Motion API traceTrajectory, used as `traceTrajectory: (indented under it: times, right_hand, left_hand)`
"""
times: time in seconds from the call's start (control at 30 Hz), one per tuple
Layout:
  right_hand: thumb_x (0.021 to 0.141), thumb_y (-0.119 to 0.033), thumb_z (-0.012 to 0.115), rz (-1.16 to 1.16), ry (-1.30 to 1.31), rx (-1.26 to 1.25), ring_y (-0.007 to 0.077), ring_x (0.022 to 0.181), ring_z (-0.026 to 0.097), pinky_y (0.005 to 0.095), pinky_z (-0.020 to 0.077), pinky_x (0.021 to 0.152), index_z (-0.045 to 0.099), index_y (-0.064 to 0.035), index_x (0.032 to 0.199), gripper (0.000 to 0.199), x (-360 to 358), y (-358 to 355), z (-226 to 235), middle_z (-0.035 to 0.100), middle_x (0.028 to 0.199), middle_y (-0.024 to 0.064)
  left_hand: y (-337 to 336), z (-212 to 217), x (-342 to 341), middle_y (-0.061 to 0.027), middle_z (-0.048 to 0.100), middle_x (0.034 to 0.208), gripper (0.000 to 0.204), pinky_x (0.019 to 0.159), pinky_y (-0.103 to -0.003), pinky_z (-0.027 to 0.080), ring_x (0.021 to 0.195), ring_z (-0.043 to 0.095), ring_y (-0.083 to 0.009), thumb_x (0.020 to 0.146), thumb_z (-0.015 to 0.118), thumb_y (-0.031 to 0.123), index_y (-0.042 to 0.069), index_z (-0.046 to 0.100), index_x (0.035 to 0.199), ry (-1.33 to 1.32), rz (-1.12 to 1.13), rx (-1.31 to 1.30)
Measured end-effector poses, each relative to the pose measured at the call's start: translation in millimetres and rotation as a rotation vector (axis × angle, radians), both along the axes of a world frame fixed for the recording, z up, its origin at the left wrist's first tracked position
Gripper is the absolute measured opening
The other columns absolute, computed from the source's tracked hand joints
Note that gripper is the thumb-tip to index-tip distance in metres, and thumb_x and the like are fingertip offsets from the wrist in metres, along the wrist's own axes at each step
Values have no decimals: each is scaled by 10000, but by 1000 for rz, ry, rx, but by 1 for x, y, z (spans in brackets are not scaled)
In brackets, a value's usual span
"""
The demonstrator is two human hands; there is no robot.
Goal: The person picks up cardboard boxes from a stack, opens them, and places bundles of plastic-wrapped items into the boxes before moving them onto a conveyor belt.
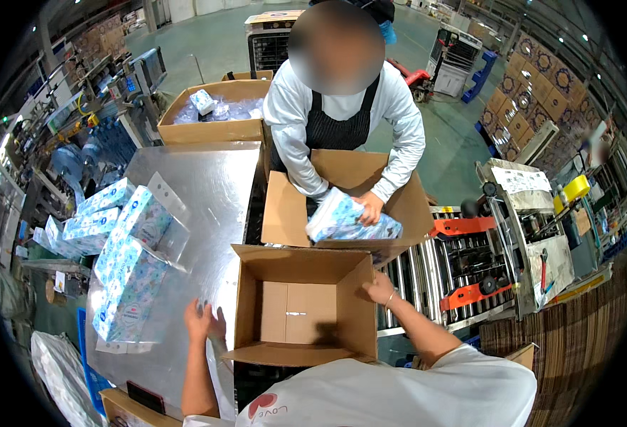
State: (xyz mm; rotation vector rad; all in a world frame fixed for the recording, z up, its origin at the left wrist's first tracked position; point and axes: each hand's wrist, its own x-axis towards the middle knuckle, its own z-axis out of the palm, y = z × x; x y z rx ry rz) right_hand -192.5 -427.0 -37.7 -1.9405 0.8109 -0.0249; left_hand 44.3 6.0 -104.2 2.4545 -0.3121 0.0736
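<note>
An open cardboard box stands in front of me, and its bare bottom shows. My right hand grips the box's right wall, fingers closed at its edge. Left of the box, my left hand hovers by the metal table with its fingers apart, holding nothing. Blue-and-white plastic-wrapped packs are stacked on the table's left part, some in clear film. Opposite me, a co-worker's hands hold a similar blue-and-white pack over a second open cardboard box, which adjoins mine.
A carton of clear plastic film stands beyond the table. A roller conveyor with orange brackets runs to the right. Flattened cardboard is stacked at the lower right. A dark phone-like slab lies at the lower left.
</note>
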Motion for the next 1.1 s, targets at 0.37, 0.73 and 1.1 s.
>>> traceTrajectory:
  times: [0.37, 0.73, 1.1]
  right_hand:
    - [828, -108, 544, 309, -1275, -320, 75, 563, 436, 212, 384, 542, 416, 17, 1165, 381, 92, 89, 336, 449, 622, -4]
    - [858, -207, 556, 424, 204, 687, 41, 483, 364, 201, 283, 399, 500, 17, 1068, 313, 53, 138, 101, 411, 574, -42]
    - [836, -129, 575, 130, -319, 381, 38, 534, 409, 203, 338, 441, 431, 51, 1147, 388, 67, 102, 183, 467, 639, -30]
  left_hand:
    - [2, -27, -66, -217, 314, 1343, 498, 1041, -498, 139, 1265, 242, -374, 831, 453, 263, -21, 396, 1236, -95, 179, 424]
    - [-11, -22, -54, -219, 329, 1324, 492, 1044, -499, 132, 1265, 229, -379, 816, 471, 238, -24, 401, 1227, -145, 155, 382]
    - [-3, -19, -53, -206, 331, 1328, 491, 1043, -493, 136, 1267, 229, -369, 820, 469, 249, -3, 394, 1235, -144, 188, 416]
